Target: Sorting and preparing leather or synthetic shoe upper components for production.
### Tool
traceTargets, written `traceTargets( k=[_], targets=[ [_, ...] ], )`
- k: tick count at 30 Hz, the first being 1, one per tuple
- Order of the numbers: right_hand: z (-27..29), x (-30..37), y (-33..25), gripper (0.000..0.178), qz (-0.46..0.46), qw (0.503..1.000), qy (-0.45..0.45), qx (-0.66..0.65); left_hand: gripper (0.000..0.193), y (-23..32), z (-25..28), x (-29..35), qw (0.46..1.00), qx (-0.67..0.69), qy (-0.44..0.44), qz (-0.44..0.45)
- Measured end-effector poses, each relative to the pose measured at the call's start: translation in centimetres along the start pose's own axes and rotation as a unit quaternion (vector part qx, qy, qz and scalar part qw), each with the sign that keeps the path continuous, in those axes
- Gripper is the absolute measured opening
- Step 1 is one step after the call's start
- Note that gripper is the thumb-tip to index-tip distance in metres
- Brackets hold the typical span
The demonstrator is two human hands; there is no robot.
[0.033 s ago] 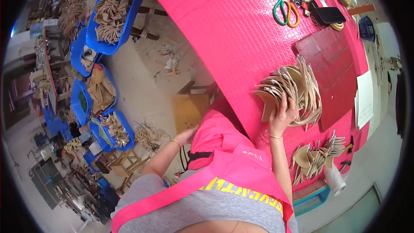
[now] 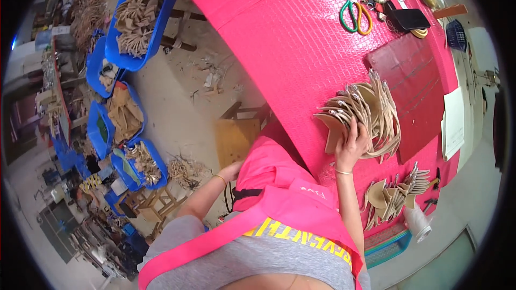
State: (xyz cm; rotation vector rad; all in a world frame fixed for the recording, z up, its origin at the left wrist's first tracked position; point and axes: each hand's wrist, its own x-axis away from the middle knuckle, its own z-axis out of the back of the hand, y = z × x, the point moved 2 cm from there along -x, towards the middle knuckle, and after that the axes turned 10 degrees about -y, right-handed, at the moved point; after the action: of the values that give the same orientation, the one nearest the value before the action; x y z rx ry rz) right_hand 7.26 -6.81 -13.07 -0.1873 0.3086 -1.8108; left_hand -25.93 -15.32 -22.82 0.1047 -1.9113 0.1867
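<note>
My right hand (image 2: 352, 147) is at the near end of a bundle of beige leather-like pieces (image 2: 376, 113) on the pink table cover. Its fingers bend over the front pieces and grip them. Flat, curved flaps and strap-like strips with small metal ends make up the bundle, standing close together. My left hand (image 2: 231, 172) hangs low at my side, between the pink apron (image 2: 285, 182) and a wooden stool (image 2: 236, 137). Its fingers are mostly hidden, and I see nothing held in it.
Beyond the bundle lie a dark red board (image 2: 414, 86), scissors (image 2: 355, 15) and a black phone-like object (image 2: 411, 19). A second beige bundle (image 2: 389, 198) sits nearer, beside a white thread cone (image 2: 418, 224). Blue bins (image 2: 156, 48) of material stand on the left.
The view has shifted very slightly. Both hands and the beige bundle look the same as before.
</note>
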Motion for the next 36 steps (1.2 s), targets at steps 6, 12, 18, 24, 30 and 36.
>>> traceTargets(
  k=[6,12,18,24,30,36],
  targets=[
    [2.3,1.6,-3.1,0.054,-0.026,0.998,-0.031,-0.052,0.021,9.5,3.7,-3.4,0.881,-0.404,0.147,-0.195],
    [1.6,4.4,-4.1,0.045,-0.128,0.988,-0.018,-0.082,0.024,15.7,-12.2,2.4,0.527,-0.634,-0.025,-0.566],
    [-1.4,3.6,-3.3,0.028,-0.155,0.985,0.073,0.030,0.031,14.4,-16.9,-0.9,0.269,-0.719,-0.146,-0.624],
    [-1.6,3.6,-3.8,0.018,-0.189,0.964,0.186,0.024,0.040,13.9,-16.9,-2.6,0.148,-0.734,-0.133,-0.649],
    [-1.3,5.0,-8.8,0.017,-0.151,0.950,0.131,-0.239,0.056,17.0,-17.5,0.9,0.599,-0.445,-0.406,-0.527],
    [-7.4,3.7,-6.6,0.016,-0.195,0.934,0.092,-0.283,0.023,19.7,-18.2,-1.1,0.625,-0.563,-0.405,-0.357]
  ],
)
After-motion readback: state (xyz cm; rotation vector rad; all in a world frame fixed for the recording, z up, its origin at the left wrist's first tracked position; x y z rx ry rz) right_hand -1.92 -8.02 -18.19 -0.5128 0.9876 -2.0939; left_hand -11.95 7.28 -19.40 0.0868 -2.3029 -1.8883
